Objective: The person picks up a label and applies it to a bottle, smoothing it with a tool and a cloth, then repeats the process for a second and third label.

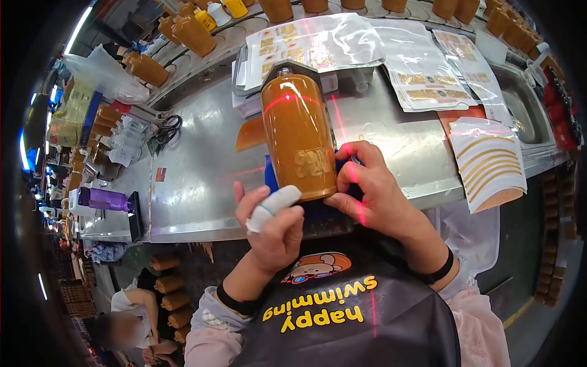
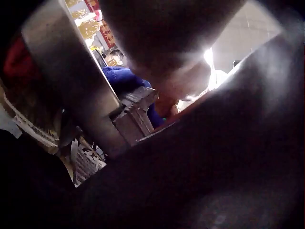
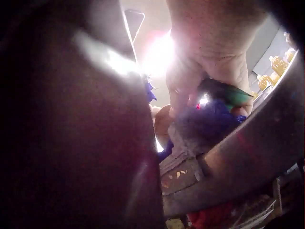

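A glossy brown bottle [image 1: 296, 131] lies on its side in the head view, neck pointing away and raised lettering near its base. Blue cloth [image 1: 271, 174] shows beneath it. Beside the base, my left hand [image 1: 269, 229] touches the bottle's lower edge with a white-wrapped finger, the other fingers bent. My right hand [image 1: 376, 192] has its thumb at the base's right corner and its fingers curled round a small dark item, mostly hidden. In the right wrist view this item [image 3: 233, 95] looks green, above blue cloth [image 3: 212, 119]. The left wrist view is dark, with blue cloth [image 2: 121, 76] visible.
Printed sheets [image 1: 312, 46] lie behind the bottle, and a sheet with gold curved strips [image 1: 489, 160] is at the right. Scissors [image 1: 170, 128] and a purple bottle [image 1: 105, 200] are on the left. More brown bottles [image 1: 194, 35] stand along the back. A sink [image 1: 529, 116] is at right.
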